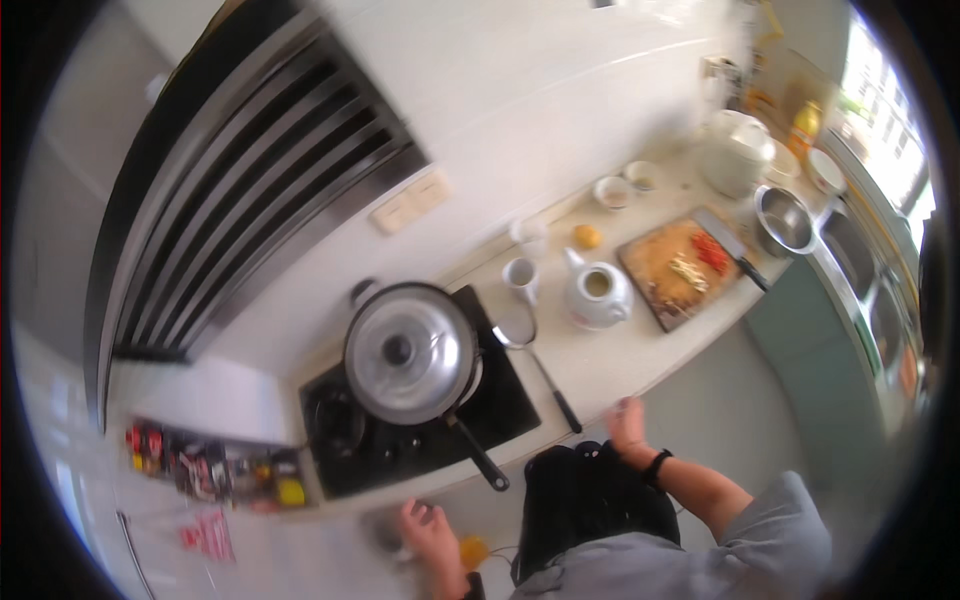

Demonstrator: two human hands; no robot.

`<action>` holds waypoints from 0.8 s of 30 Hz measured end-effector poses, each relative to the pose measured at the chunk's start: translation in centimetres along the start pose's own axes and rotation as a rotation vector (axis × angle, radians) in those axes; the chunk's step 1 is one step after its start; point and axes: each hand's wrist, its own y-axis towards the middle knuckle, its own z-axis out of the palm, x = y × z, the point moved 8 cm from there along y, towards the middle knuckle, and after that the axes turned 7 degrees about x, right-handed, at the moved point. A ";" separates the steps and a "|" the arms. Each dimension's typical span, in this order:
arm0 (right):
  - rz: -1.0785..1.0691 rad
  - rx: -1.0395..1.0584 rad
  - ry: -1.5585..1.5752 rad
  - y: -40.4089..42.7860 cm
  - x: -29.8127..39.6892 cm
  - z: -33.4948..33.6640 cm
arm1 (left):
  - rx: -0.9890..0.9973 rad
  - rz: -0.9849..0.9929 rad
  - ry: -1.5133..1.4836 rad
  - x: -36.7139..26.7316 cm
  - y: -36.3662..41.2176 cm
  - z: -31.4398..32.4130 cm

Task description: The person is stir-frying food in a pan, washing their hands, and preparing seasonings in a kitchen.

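Note:
My left hand (431,534) hangs low before the counter's front edge with loosely bent fingers and nothing in it. My right hand (630,429) is at the counter's front edge, its fingers apart and holding nothing. Between and beyond them, a lidded wok stands on a black cooktop (510,405). A domed metal lid (420,375) covers the wok, hiding what is inside. Its long black handle (480,459) points toward me. Right of the cooktop lies a long-handled metal cooking utensil (551,382), the black grip end nearest my right hand.
On the counter stand a white teapot without its lid (598,304), a white cup (519,274) and small bowls (613,193). A wooden cutting board (645,262) bears chopped red and pale food and a cleaver (720,232). Seasoning packages (225,465) fill the left end; a range hood (262,187) hangs above.

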 end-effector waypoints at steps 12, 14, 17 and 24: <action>0.637 -0.214 1.251 15.1 -14.4 -11.5 | -0.113 -0.157 -0.037 7.7 -11.7 -2.5; 0.644 -0.321 1.310 14.5 -14.3 -10.7 | -0.135 -0.189 -0.050 8.3 -13.4 -3.2; 0.671 -0.332 1.289 15.9 -19.9 -12.5 | -0.119 -0.100 -0.007 8.0 -15.9 -4.0; 0.590 -0.099 1.306 14.7 -20.5 -14.8 | -0.095 -0.312 -0.013 15.1 -26.7 -4.9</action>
